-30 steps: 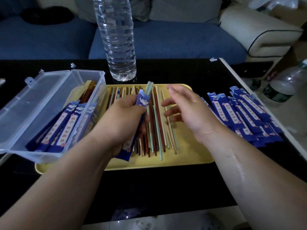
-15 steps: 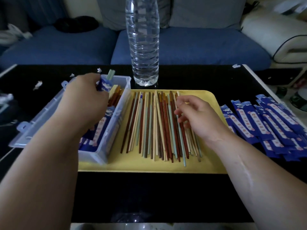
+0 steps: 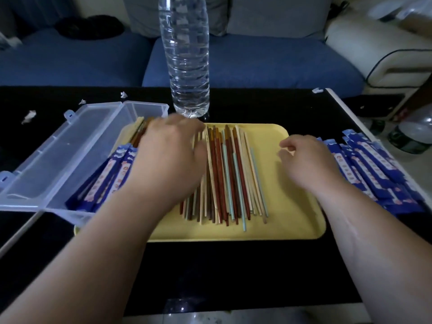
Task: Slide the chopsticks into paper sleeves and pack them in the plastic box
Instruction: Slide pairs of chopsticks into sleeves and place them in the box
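Red marks are printed on a white strip down each blue paper sleeve [image 3: 374, 169], but they are too small and blurred to be read. The same white strips with red marks are seen on the sleeved chopsticks [image 3: 105, 176] laid in the plastic box [image 3: 70, 146]. The box stands at the left with its clear lid folded open to the left, and its right side overlaps the left edge of the yellow tray [image 3: 292, 220].

The left hand [image 3: 168, 155] is held palm down over the left part of the loose chopsticks [image 3: 229, 174]. Its fingers are stretched forward and lightly spread, and nothing is seen to be gripped. The fingertips are blurred. The forearm is laid across the near corner of the box.

The right hand [image 3: 311, 160] is held over the bare right part of the tray, between the loose chopsticks and the pile of sleeves. Its fingers are loosely curled inward, and nothing is seen between them.

The loose chopsticks, brown, pale and light green, are spread side by side along the middle of the tray. The empty sleeves are heaped on the dark worktop [image 3: 233, 277] just beside the tray's right edge. A clear water bottle [image 3: 184, 54] is stood upright behind the tray. White paper scraps [image 3: 29, 115] are scattered on the worktop beyond the box. A blue sofa [image 3: 257, 61] is seen behind.
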